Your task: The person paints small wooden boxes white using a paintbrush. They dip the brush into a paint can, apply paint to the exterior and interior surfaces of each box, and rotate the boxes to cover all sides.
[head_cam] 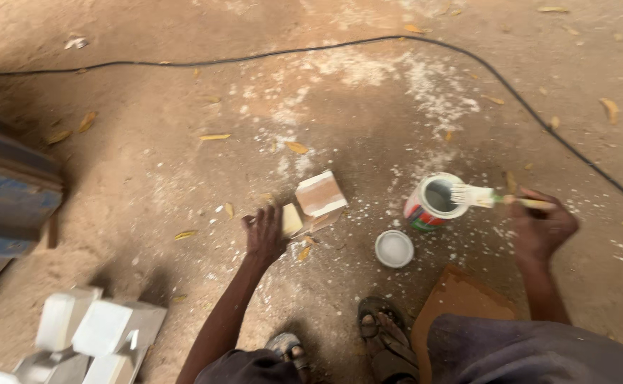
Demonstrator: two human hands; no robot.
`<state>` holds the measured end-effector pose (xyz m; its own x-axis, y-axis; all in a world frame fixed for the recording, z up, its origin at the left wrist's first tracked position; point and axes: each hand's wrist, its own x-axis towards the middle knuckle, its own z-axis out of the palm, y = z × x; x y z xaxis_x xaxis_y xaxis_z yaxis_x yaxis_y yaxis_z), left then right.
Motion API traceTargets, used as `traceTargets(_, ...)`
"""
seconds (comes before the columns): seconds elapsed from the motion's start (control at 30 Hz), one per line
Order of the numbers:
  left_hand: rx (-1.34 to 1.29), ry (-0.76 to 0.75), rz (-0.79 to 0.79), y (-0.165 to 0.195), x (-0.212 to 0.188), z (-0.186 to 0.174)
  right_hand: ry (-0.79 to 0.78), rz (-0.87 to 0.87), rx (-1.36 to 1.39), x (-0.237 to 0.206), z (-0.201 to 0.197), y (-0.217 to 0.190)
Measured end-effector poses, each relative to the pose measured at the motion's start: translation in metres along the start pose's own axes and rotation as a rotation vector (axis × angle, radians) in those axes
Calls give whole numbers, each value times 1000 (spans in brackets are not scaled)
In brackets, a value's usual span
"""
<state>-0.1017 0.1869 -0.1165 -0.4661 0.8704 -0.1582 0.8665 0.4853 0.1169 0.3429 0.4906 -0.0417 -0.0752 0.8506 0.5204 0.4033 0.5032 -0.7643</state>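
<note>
One red-labelled paint can [432, 203] beside brush [478, 196].

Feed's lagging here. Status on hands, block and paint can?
Left hand gripping the half-painted wooden block on the ground. Right hand holding brush, bristles over open paint can. Can lid lying beside; nothing between.

A single head-worn camera looks steeply down at the dirt ground [183, 163] from above the person's knees and sandalled feet [379, 334] (at the near edge), close enough to take in both forearms, with a black cable [311, 50] crossing far.
</note>
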Motion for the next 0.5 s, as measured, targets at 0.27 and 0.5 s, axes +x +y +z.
traceTargets(0.27,34,-64,-43,-3,6,4,-162,592,655,2,-3,76)
traceTargets(0.5,15,-66,-34,0,2,-4,-171,381,812,0,-11,54)
